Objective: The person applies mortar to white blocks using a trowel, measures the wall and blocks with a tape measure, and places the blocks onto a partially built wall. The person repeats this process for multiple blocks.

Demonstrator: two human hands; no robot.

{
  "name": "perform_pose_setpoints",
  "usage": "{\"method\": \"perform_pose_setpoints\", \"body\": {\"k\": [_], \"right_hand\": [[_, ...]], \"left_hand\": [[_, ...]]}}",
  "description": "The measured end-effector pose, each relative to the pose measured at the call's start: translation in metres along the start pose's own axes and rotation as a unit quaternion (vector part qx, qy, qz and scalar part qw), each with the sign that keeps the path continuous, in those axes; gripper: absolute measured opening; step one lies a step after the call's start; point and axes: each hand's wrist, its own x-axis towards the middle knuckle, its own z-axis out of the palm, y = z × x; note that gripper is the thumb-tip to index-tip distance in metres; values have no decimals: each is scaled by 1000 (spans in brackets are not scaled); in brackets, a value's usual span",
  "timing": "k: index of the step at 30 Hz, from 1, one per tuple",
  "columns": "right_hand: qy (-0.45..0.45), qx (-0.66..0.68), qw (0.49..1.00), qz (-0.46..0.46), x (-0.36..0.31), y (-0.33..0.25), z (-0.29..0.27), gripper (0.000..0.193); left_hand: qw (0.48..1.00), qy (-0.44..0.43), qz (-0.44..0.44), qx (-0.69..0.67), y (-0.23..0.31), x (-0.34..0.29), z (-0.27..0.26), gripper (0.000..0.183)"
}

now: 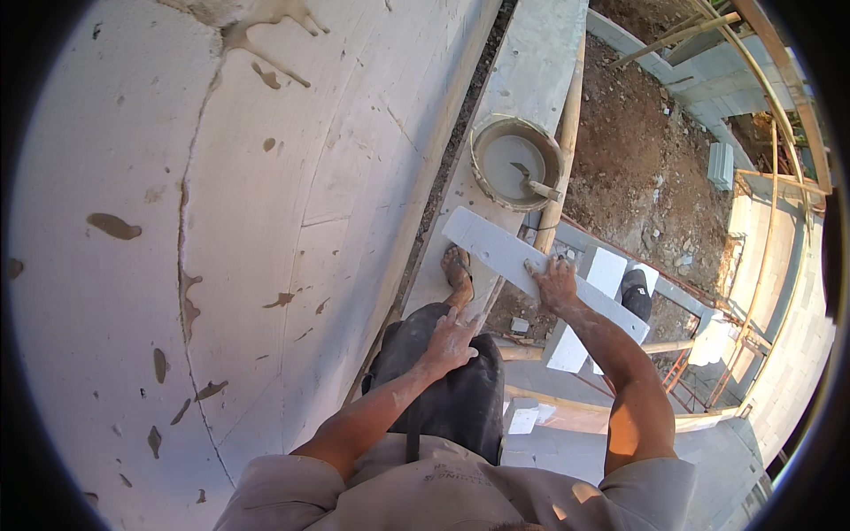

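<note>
A long, pale lightweight concrete block [505, 252] lies slantwise in front of me, its far left end over the plank. My right hand [556, 281] grips it near the middle, the thumb and fingers on its upper edge. More white blocks [605, 270] sit beneath and beside it. My left hand [452, 342] rests on my dark-trousered knee with its fingers apart, holding nothing. Beyond the block stands a round bucket [478, 159] of thin grey mortar, with a tool whose handle [544, 190] leans over the rim; its working end is partly sunk.
A pale block wall [239, 221] with mortar smears and a crack fills the left. My bare foot [458, 265] is on a grey plank [531, 71] edged by a bamboo pole [574, 97]. Dirt ground [620, 150] lies below, with bamboo scaffolding [761, 292] at right and a dark bottle-like object [636, 294].
</note>
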Motion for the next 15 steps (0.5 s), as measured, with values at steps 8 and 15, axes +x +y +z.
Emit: {"method": "perform_pose_setpoints", "body": {"k": [8,15], "right_hand": [[56,42,996,-62,-182,-7,-51,105],[129,106,985,-37,-338,-7,-78,98]], "left_hand": [[918,17,331,217,77,29,-89,143],[832,-40,469,294,160,-26,-136,135]]}}
